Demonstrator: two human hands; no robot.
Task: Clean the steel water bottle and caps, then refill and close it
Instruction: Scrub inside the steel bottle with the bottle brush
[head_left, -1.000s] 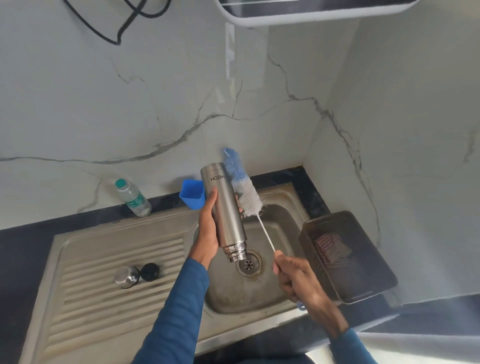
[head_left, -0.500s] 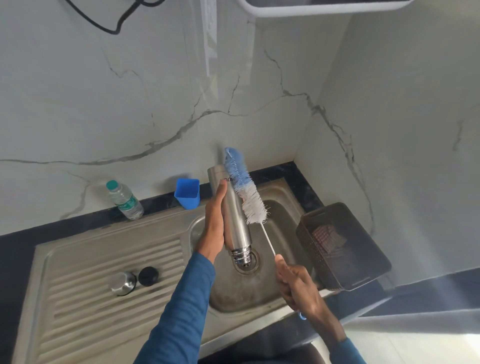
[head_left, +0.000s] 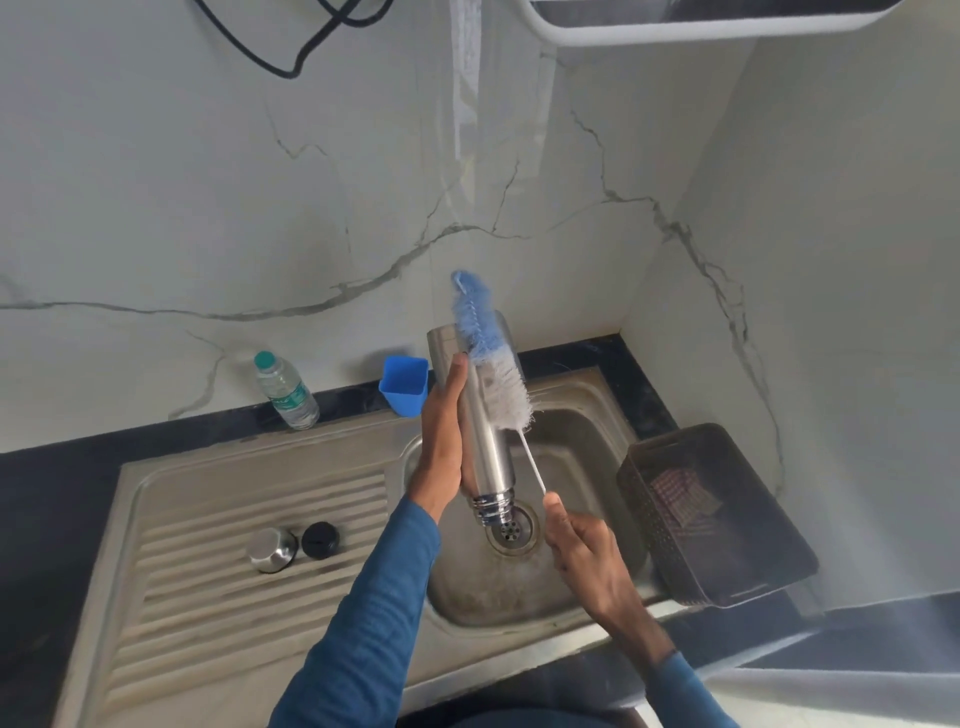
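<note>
The right hand (head_left: 587, 551) is curled round the thin handle of a bottle brush (head_left: 491, 364). The left hand (head_left: 441, 447) grips the steel bottle (head_left: 485, 447), which is held mouth down over the drain (head_left: 511, 530) with the bristles lying against its side. A steel cap (head_left: 271, 548) and a black cap (head_left: 319, 540) sit side by side on the sink's ribbed drainboard (head_left: 208, 597). A dark basket (head_left: 727, 571) crowds the basin's right edge. Further back on the counter (head_left: 52, 493), a blue cup (head_left: 404, 387) and a plastic water bottle (head_left: 287, 391) stand against the wall.
</note>
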